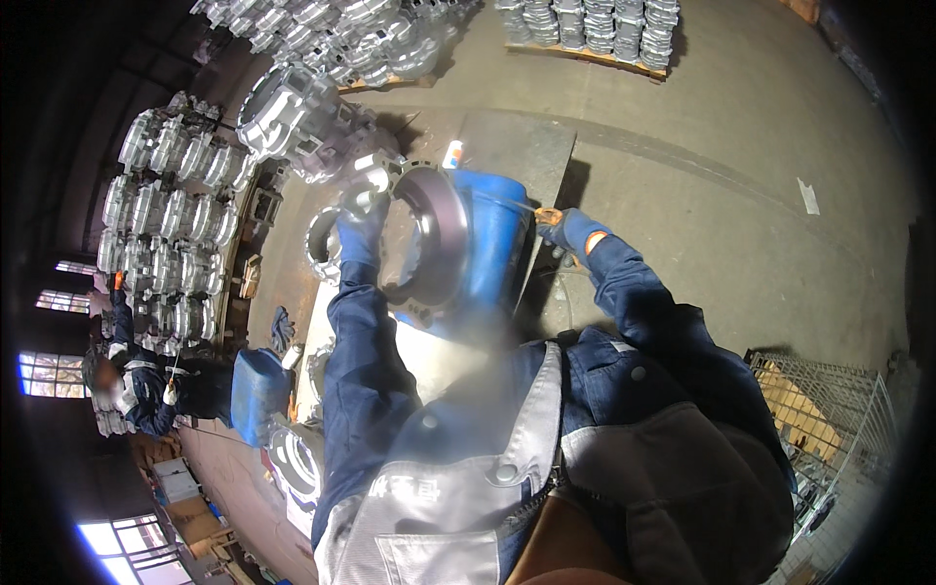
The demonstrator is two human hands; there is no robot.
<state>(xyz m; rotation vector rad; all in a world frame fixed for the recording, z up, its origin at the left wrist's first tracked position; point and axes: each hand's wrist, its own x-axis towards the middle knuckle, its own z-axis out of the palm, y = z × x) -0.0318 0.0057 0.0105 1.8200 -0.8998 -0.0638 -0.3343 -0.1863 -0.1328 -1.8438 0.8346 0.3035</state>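
A large ring-shaped metal casting (450,219) leans against a blue plastic container (499,249) on the bench in front of me. My left hand (361,229), in a blue glove, is closed on the left edge of this casting; glare blurs its fingertips. To the right of the container, my right hand (575,234), also gloved, grips the orange handle of a thin file-like tool (549,215). Its narrow shaft reaches left across the container's top toward the casting. A smaller metal ring (323,242) lies just left of my left hand.
A big housing (292,117) and a small white bottle (453,154) stand beyond the casting. Stacked castings (166,214) fill the left; more pallets (595,34) stand far off. Another person (146,380) works at left, near a blue canister (259,395). A wire cage (829,429) is at right.
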